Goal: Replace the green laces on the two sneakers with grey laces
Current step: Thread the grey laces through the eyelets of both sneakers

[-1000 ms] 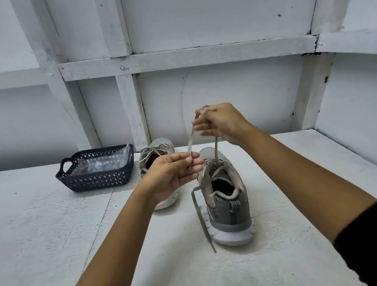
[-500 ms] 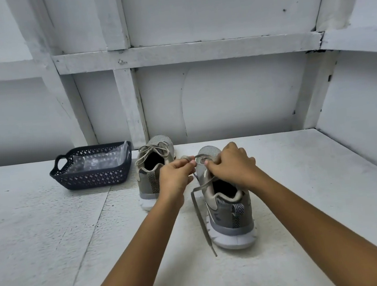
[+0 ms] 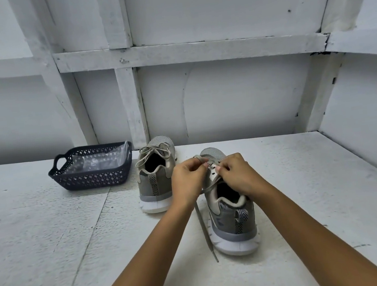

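Two grey sneakers stand on the white table, heels toward me. The left sneaker is laced and tied with a pale grey lace. Over the eyelets of the right sneaker both my hands work. My left hand pinches the grey lace near the tongue; a loop of it shows above my fingers, and its free end trails down the table beside the shoe. My right hand has curled fingers pinching the lace at the eyelets. No green lace is in sight.
A dark plastic basket with a clear plastic bag inside sits at the back left, next to the left sneaker. A white framed wall runs behind the table and along the right side.
Both hands dropped from holding the lace high above the shoe down to its eyelets. Over the last half second they stay there, with only small finger shifts.
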The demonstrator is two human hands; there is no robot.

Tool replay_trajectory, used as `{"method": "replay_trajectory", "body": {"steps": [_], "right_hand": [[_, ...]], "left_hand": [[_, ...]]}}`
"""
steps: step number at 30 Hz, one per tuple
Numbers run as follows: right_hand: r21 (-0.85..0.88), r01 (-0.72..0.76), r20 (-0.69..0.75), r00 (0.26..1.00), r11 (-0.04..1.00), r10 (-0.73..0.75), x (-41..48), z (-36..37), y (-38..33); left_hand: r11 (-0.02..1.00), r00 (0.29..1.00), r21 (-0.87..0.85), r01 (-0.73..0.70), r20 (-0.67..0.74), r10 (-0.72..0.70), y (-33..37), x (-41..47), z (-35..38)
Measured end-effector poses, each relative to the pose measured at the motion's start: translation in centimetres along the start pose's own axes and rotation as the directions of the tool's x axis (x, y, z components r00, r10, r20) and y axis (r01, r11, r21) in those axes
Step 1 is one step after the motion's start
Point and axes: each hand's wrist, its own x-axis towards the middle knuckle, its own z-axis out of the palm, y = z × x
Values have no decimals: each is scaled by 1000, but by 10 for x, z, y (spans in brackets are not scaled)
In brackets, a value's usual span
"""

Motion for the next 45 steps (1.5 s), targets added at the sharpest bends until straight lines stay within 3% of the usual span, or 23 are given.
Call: {"method": "replay_trajectory", "body": {"steps": [8, 15, 20, 26, 34, 36, 38, 41, 42, 43, 45], "right_hand": [[63, 16, -18, 1000, 998, -15, -1, 1, 2], [123, 17, -74, 997, 992, -8, 2, 4, 3], [134, 38, -74, 997, 990, -29, 0, 5, 4], [135, 86, -82, 994, 987, -76, -1, 4, 5], [224, 53, -87, 996, 973, -34, -8, -6, 1], [359, 6, -111, 993, 933, 36, -9, -13, 3], [603, -3, -131, 986, 798, 103, -10, -23, 5], [931, -28, -8, 995, 364, 96, -14, -44, 0], [958, -43, 21, 997, 284, 79, -16, -50, -2], [957, -58, 40, 997, 284, 71, -18, -56, -2], [881, -95, 80, 995, 463, 53, -19, -68, 1]], "left_hand": [[992, 997, 99, -75, 3, 75, -1, 0, 3], [930, 969, 279, -239, 5, 248, -1, -6, 7], [919, 976, 331, -215, 38, 214, -5, -4, 5], [948, 981, 261, -182, 117, 156, -11, -10, 4], [931, 979, 302, -204, 51, 198, -17, -22, 11], [928, 976, 303, -218, 51, 212, -20, -22, 11], [926, 976, 311, -214, 39, 213, -22, -23, 10], [939, 978, 274, -208, 24, 209, -23, -24, 10], [947, 979, 252, -199, 19, 201, -23, -25, 10], [956, 982, 227, -184, 13, 186, -23, -26, 11], [967, 986, 194, -162, 5, 165, -22, -28, 12]]}}
